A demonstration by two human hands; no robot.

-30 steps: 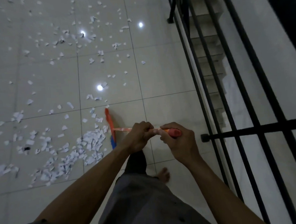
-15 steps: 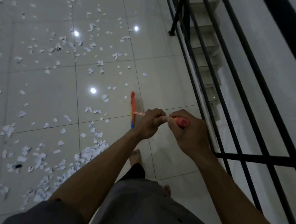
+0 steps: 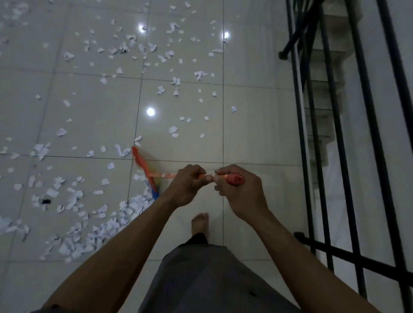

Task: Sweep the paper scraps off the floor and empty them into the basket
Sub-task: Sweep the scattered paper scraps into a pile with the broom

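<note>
Both sets of fingers were curled shut round the thin orange broom handle (image 3: 164, 175), left hand (image 3: 184, 185) lower and nearer the head, right hand (image 3: 239, 193) at the capped top. From them the handle ran leftward to the blurred orange-and-blue broom head (image 3: 144, 171). Beyond it, left, light white paper scraps (image 3: 100, 223) lay heaped on glossy tiled floor (image 3: 254, 129). No basket showed.

The pale square-tiled floor (image 3: 254, 119) is looking glossy and smooth, mirroring round lamp spots between thin dark grout lines. The torn white paper scraps (image 3: 101, 225) are lying matt and crumpled on it. The orange plastic broom handle (image 3: 164, 175) is shining slightly. The black metal railing bars (image 3: 373, 126) along the floor's right edge are appearing smooth and painted. The grey cloth trousers (image 3: 208, 282) are looking soft and matt.
</note>
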